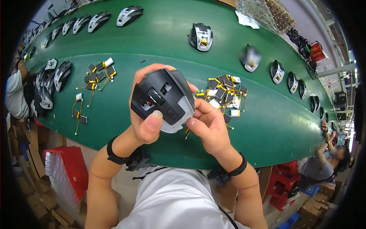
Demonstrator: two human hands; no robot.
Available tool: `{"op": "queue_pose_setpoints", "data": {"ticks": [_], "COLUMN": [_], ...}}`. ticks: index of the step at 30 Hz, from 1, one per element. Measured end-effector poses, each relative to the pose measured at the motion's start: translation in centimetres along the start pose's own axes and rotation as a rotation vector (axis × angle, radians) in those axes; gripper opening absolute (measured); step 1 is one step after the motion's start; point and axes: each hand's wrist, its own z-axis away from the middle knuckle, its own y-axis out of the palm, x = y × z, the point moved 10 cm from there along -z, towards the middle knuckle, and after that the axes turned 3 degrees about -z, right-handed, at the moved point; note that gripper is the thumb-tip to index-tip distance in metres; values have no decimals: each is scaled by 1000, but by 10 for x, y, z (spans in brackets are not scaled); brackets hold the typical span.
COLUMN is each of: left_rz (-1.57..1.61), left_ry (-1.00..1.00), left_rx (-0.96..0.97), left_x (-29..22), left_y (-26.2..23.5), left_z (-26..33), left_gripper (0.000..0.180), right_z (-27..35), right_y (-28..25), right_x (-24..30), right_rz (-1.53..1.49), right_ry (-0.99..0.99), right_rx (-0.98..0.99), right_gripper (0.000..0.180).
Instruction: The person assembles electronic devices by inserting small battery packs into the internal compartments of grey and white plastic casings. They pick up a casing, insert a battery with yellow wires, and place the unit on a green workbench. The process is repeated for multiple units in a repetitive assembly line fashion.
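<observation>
A black and grey computer mouse (173, 100) is held up over the green bench, its scroll wheel and several openings showing. My left hand (143, 128) grips it from the left, thumb on the near side and fingers wrapped behind. At the mouse's lower right edge, the thumb and index finger of my right hand (210, 128) pinch the grey rim; whether a small part lies between them is hidden. Just beyond my right hand lies a pile of small battery packs (227, 91) with thin wires. More battery packs (97, 76) are scattered to the left.
Several mice (46, 86) are bunched at the left of the green bench (160, 49). Along the far strip stand more, including an opened mouse (201, 37) and a mouse (277, 71) at right. Co-workers sit at both ends. A red bin (74, 171) stands below left.
</observation>
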Motion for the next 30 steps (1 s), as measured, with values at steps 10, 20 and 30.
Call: {"op": "queue_pose_setpoints", "data": {"ticks": [10,20,30], "left_rz": [-30,46,289], "left_ry": [28,-171,-432], "left_rx": [-32,-90,-236], "left_x": [5,26,64], "left_y": [-6,-30,-34], "left_z": [0,-11,-12], "left_gripper": [85,69,61], "right_z": [-5,-9,-4], "right_y": [-7,8,-40], "right_x": [-13,-8,54], "right_rz": [-63,116,294], "right_ry": [52,145,-358], "right_rx": [-32,141,-323], "right_gripper": [25,36,38]}}
